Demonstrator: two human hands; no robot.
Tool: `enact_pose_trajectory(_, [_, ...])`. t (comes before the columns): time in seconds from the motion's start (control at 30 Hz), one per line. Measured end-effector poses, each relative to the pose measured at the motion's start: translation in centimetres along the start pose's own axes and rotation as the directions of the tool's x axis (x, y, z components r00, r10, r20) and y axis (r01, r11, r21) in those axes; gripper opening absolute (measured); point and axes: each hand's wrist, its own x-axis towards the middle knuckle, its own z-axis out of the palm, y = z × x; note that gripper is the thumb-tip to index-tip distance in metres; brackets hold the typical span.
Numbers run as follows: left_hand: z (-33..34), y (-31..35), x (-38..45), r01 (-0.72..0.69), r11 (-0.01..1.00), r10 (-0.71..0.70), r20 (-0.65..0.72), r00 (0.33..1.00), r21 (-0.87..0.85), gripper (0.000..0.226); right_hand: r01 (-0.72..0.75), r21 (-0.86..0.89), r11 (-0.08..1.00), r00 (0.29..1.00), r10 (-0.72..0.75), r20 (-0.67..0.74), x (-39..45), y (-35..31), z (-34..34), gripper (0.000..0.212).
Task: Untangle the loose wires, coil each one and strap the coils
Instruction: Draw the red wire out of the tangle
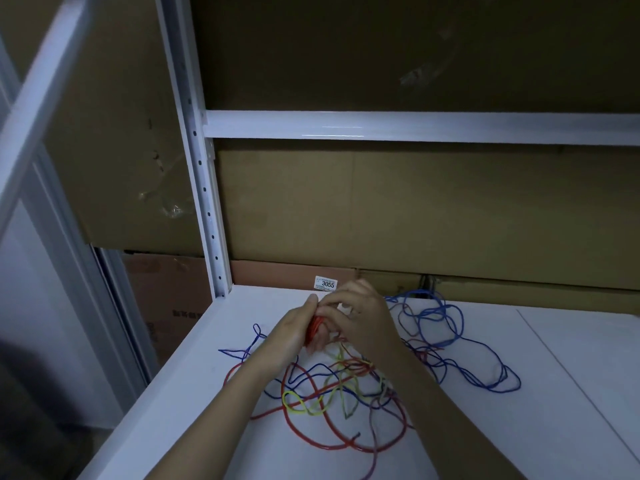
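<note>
Pinched between the left hand and right hand above the white shelf, the red wire coil could be sprung loose if its tail snagged in the tangled wires below.

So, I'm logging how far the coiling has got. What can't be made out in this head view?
- Red coil: mostly covered by the left hand and right hand; no strap can be seen.
- Red wire, blue wire and yellow wire: their crossings are too dim and tangled to trace.
- Label: only "3055" reads; the rest is too small.
</note>
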Motion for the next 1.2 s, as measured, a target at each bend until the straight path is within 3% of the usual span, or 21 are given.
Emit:
enact_pose_trajectory(0.1, [0.6,0.1,-0.9,-0.029,0.999,0.03,-0.066,0.997,0.016,0.073,-0.161,0.185,0.969,0.987,0.162,0.005,-1.0,-0.7,-0.2,0.015])
enact_pose_trajectory(0.2, [1.2,0.9,-1.6,-0.019,1.0,0.021,-0.15,0.988,0.019,0.067,-0.401,0.427,0.81,0.912,0.398,0.102,-2.4,-2.0,-0.5,0.021])
enact_pose_trajectory(0.33, [2.7,2.0,-2.2,0.059,0.988,-0.073,-0.093,0.993,-0.14,0.054,-0.426,0.516,0.744,0.889,0.45,0.084,-4.9,-3.5,-1.9,0.017])
enact_pose_trajectory(0.5, [7.0,2.0,-2.6,0.07,0.986,-0.066,0.03,0.997,-0.152,0.06,-0.487,0.406,0.773,0.835,0.549,-0.045,-8.9,-4.0,-5.0,0.022])
enact_pose_trajectory(0.63, [11.8,1.5,-3.2,0.01,1.0,-0.01,-0.038,0.999,-0.007,0.048,-0.53,0.325,0.783,0.777,0.602,-0.183,-11.4,-4.2,-7.5,0.025])
enact_pose_trajectory(0.8, [17.4,3.2,-4.0,-0.156,0.972,0.181,-0.145,0.973,0.174,0.058,-0.536,0.226,0.813,0.726,0.581,-0.367,-13.8,-3.9,-10.3,0.023])
enact_pose_trajectory(0.9, [21.6,4.4,-3.8,-0.176,0.95,0.216,-0.136,0.967,0.258,0.059,-0.548,0.174,0.818,0.697,0.562,-0.446,-15.2,-3.1,-13.1,0.024])
enact_pose_trajectory(1.2, [37.9,9.7,-2.3,-0.276,0.937,0.292,-0.045,0.956,0.213,0.052,-0.541,0.163,0.825,0.646,0.532,-0.548,-21.0,1.3,-28.5,0.023])
